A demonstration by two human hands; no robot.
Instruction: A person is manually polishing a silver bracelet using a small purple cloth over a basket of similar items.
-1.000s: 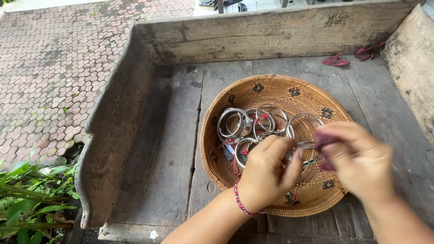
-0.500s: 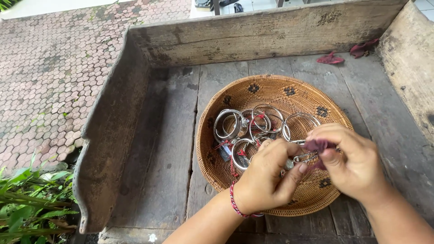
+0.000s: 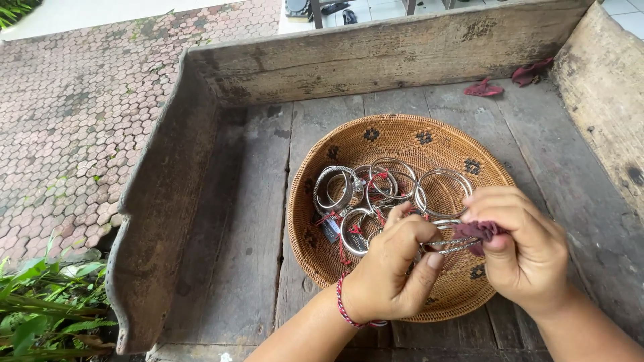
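Closest to me I see my two hands over the near edge of a round woven basket point(image 3: 402, 137). My left hand point(image 3: 392, 271) has a red braided band point(image 3: 342, 305) on the wrist. Its grip is closed tight on a thin silver bangle point(image 3: 446, 245). My right hand point(image 3: 523, 248) is just beside it, at 3 o'clock from the left one. Its grip is pinched shut on a small dark red cloth point(image 3: 477, 231), and the cloth touches the bangle.

The bangle lies between the two hands. Its long way runs side to side, from 9 o'clock to 3 o'clock. Both hands are on it, so neither is nearer.

A bit farther, at 12 o'clock from my hands, a pile of silver bangles point(image 3: 376, 191) sits in the basket. Some have red threads and little tags on them.

The basket rests on an old grey wooden bench point(image 3: 235, 255) with raised sides. Far back, at 1 o'clock, two red scraps point(image 3: 506, 80) lie by the back board. Past the bench, at 10 o'clock, I see brick paving point(image 3: 80, 100), and at 8 o'clock green leaves point(image 3: 33, 308).
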